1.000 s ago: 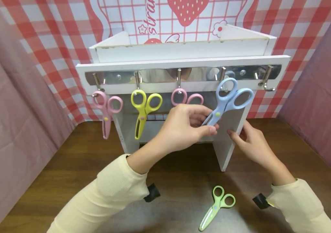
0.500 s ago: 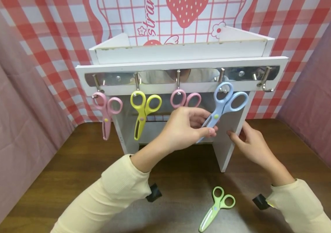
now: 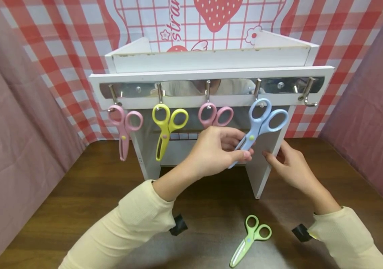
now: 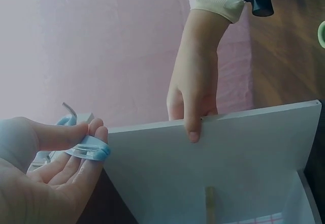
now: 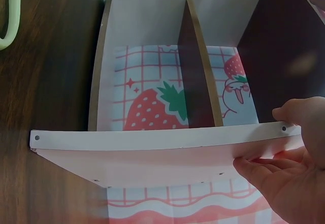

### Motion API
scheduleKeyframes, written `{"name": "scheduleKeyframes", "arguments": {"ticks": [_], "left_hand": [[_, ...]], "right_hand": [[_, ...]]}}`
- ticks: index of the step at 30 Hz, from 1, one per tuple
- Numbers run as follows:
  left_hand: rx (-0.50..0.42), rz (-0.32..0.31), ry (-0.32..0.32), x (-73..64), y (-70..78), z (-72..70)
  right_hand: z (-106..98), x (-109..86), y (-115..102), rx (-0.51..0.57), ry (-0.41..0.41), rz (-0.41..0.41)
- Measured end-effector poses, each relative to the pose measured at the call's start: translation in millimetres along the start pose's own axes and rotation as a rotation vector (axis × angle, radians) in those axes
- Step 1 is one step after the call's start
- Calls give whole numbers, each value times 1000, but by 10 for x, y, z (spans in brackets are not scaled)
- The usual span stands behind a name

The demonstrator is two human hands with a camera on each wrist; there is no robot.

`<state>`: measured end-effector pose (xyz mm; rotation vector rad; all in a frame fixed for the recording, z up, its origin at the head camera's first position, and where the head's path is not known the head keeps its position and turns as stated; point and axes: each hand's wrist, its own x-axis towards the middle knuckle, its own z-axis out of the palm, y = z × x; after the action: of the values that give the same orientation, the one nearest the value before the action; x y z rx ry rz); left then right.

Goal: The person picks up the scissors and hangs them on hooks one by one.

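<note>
My left hand (image 3: 211,153) pinches light-blue scissors (image 3: 254,133) by the blades between thumb and fingers, handles upward. One handle loop lies at the fourth hook (image 3: 257,86) of the metal hook strip, and the hook's tip shows inside that loop. In the left wrist view the thumb presses the blue blades (image 4: 94,149) against the fingers. My right hand (image 3: 292,164) grips the right side panel (image 5: 167,138) of the white rack, thumb on the inner face. Pink scissors (image 3: 123,130), yellow scissors (image 3: 164,130) and a second pink pair (image 3: 207,114) hang from the other hooks, the last partly behind my left hand.
Green scissors (image 3: 250,239) lie on the brown wooden table (image 3: 208,209) in front of the rack. The rightmost hook (image 3: 308,91) holds nothing. A checked strawberry cloth (image 3: 60,56) hangs behind, with pink cloth (image 3: 366,93) along the sides.
My left hand has lowered the blue scissors slightly, so the loop sits lower at the fourth hook. The right hand keeps its grip on the side panel.
</note>
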<state>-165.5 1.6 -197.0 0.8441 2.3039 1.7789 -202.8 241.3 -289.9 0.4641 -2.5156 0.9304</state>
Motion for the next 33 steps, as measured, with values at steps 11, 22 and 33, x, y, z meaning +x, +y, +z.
{"name": "scheduleKeyframes", "arguments": {"ticks": [11,22,33], "left_hand": [[33,12,-1,-24,-46,16],[-18,9,6,-25,-79,49],[65,-38,18,-61,-492,157]], "right_hand": [[0,-7,5,8,-6,-2],[15,-16,-3,15,16,-5],[23,-7,10,19,27,-25]]}}
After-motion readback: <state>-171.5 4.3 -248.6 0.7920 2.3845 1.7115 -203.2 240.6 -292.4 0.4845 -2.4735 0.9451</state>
